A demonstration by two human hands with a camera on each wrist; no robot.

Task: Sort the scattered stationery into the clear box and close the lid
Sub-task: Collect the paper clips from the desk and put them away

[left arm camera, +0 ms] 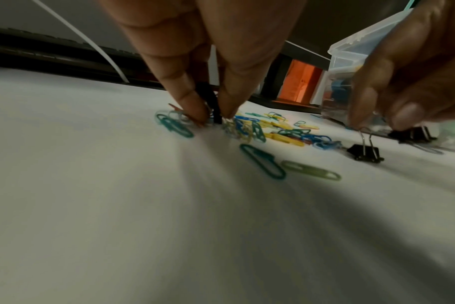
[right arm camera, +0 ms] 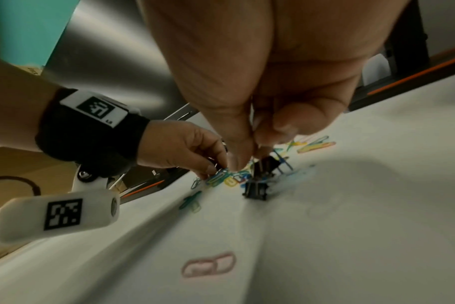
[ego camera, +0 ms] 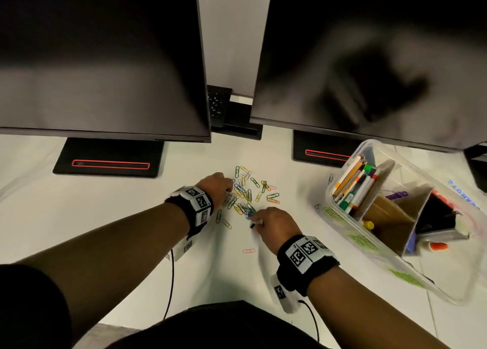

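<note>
Several coloured paper clips point(ego camera: 247, 193) point(left arm camera: 286, 135) point(right arm camera: 221, 179) lie scattered on the white table in front of me. My left hand point(ego camera: 229, 189) point(left arm camera: 213, 119) reaches into the pile's left side, fingertips pinched together round a small black thing that looks like a binder clip. My right hand point(ego camera: 255, 223) point(right arm camera: 249, 162) pinches the wire handle of a black binder clip point(left arm camera: 365, 153) point(right arm camera: 256, 189) that stands on the table at the pile's near edge. The clear box point(ego camera: 328, 193) point(left arm camera: 351, 47) stands to the right with no lid on it, holding pens and markers point(ego camera: 353, 188) between cardboard dividers.
Two dark monitors on black stands point(ego camera: 108, 159) fill the back of the table. A lone pink paper clip point(ego camera: 248, 251) point(right arm camera: 208, 265) lies near my right wrist. A second black binder clip point(left arm camera: 413, 134) sits under my right hand. A single clip point(ego camera: 331, 177) lies beside the box.
</note>
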